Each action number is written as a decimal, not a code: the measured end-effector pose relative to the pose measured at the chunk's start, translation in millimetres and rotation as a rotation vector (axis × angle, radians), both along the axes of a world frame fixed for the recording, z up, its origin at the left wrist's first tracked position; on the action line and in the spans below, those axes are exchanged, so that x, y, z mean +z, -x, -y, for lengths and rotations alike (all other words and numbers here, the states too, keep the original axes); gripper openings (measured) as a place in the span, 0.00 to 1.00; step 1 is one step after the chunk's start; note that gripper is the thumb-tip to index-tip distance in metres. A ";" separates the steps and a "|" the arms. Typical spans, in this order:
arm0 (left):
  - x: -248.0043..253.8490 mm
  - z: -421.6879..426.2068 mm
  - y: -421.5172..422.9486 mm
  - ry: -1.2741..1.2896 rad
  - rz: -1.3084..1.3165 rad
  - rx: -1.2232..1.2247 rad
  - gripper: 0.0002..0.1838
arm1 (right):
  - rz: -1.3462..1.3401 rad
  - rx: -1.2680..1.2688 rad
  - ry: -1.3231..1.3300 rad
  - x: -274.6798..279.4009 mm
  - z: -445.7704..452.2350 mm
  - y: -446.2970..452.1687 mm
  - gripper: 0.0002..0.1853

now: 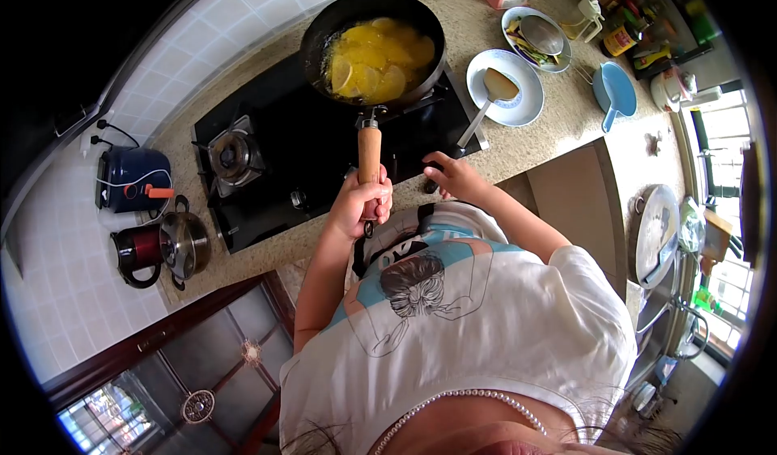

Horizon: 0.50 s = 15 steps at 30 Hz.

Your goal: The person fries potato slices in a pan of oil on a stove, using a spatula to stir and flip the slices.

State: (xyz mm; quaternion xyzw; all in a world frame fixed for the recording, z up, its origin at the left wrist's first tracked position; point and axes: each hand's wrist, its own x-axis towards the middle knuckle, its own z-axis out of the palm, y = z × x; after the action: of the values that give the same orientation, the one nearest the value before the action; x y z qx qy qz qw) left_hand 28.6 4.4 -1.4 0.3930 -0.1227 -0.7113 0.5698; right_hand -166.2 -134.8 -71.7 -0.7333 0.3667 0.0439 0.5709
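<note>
My left hand [363,202] is wrapped around the wooden handle of a black frying pan [433,30], which sits over the right side of the stove. Pale round slices in a bubbling yellow liquid [380,58] lie in the pan. To the right, a spatula [501,87] rests with its blade on a white plate [526,113] and its dark handle slanting toward the stove's front edge. My right hand [458,176] is at that handle, its fingers bent and apart; whether they touch it is hard to see.
A black gas stove [299,131] has a bare burner [232,155] on the left. Beyond the white plate are a plate of cut vegetables [526,48] and a blue ladle-like scoop [615,91]. A lidded pot [184,244] and a kettle [137,253] stand at the left.
</note>
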 end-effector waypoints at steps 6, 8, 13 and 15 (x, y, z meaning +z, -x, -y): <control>-0.3 2.7 8.1 0.004 -0.031 0.022 0.10 | -0.187 -0.006 0.264 -44.7 -10.0 12.5 0.24; -1.5 3.3 8.7 -0.007 -0.059 0.031 0.10 | -0.105 -0.078 0.312 -60.6 -9.8 9.9 0.21; 2.2 4.4 13.9 -0.014 -0.010 0.053 0.10 | -0.075 -0.228 0.263 -70.9 -14.7 9.2 0.21; 1.9 4.4 13.6 -0.014 -0.007 0.054 0.10 | -0.075 -0.268 0.401 -68.1 -21.3 10.6 0.24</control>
State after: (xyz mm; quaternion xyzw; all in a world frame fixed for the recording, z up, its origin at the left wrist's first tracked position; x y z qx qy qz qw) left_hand 15.0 0.0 0.5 0.3975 -0.1049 -0.6979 0.5865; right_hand -176.8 -113.4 -139.8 -0.7747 0.4829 -0.0789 0.4005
